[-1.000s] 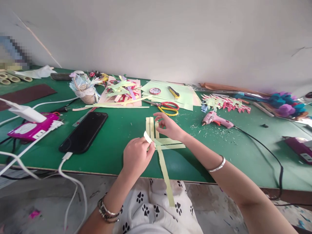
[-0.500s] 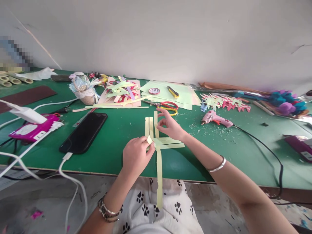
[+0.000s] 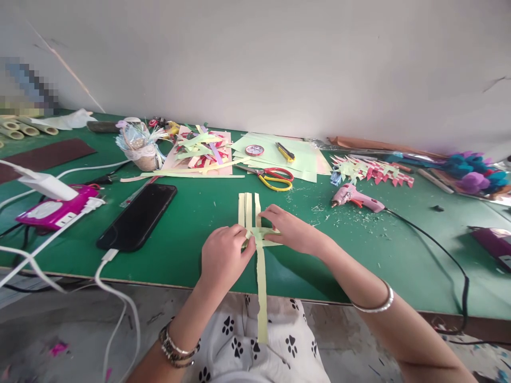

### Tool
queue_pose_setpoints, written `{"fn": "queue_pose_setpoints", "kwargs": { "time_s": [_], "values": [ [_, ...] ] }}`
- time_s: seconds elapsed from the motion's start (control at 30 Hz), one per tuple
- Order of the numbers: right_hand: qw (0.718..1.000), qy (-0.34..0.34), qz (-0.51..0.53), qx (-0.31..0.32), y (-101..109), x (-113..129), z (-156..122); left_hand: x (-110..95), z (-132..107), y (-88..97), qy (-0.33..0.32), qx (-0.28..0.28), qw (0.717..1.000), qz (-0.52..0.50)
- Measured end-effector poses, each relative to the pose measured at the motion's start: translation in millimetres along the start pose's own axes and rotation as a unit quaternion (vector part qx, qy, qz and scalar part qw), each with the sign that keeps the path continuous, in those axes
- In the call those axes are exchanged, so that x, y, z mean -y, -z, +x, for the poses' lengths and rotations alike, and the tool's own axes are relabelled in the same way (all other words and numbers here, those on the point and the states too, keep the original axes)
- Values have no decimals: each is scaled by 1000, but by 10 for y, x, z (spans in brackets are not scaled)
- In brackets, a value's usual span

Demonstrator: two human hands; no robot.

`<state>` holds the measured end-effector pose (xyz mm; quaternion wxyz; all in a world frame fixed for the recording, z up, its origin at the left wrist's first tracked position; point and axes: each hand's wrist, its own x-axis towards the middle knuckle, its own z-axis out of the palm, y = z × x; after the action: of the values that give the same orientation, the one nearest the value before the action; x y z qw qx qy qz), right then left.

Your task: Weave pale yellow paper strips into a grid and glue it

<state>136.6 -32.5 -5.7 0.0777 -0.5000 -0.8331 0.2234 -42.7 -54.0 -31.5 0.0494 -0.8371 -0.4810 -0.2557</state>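
Pale yellow-green paper strips [image 3: 248, 208] cross in a woven patch in front of me. Several point away from me, and one long strip [image 3: 261, 292] hangs over the table edge onto my lap. My left hand [image 3: 225, 250] is closed, thumb and fingers pinching the strips at the left of the crossing. On the right side, my right hand [image 3: 293, 231] has its fingers bent down onto the crossing strips, thumb and forefinger at the weave. Its fingers partly cover the strips running right.
Behind the strips lie scissors [image 3: 275, 178], a yellow utility knife [image 3: 286, 152] and green paper sheets [image 3: 303, 167]. A phone [image 3: 138, 217] and a purple power strip [image 3: 59, 206] with white cables are left. A pink glue gun [image 3: 357, 198] lies right, its cord trailing over the edge.
My right hand has come down and nearer to me, onto the crossing. The right-hand upright strip now ends level with its neighbours. My left hand has barely moved.
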Motion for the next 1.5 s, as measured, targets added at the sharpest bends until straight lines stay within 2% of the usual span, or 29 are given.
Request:
{"fn": "queue_pose_setpoints", "kwargs": {
  "time_s": [0.13,0.4,0.57,0.63,0.8,0.93,1.07,1.23,1.5],
  "values": [
    [999,16,28,2,21,-18,38,-8,-5,-17,-5,-8,1000,15],
    [996,-76,36,-29,47,-63,86,-7,-3,-19,-6,-15,1000,19],
    [998,-43,25,-30,76,-42,91,-5,-2,-23,-14,-20,999,34],
    [999,-30,42,-14,94,-32,99,-2,-5,-28,-15,-21,999,36],
    [994,-24,75,70,182,-31,124,-3,-5,-39,-14,-27,999,42],
    [994,-62,57,71,215,-31,150,-3,-4,-28,-18,-27,999,38],
    [994,-82,-12,73,209,-9,186,4,-6,-24,-19,-21,999,25],
    [992,-75,-58,85,236,11,249,10,-10,-41,-14,-21,999,26],
    [989,-70,-51,118,278,60,313,8,-13,-48,-7,-19,999,29]
  ]
}}
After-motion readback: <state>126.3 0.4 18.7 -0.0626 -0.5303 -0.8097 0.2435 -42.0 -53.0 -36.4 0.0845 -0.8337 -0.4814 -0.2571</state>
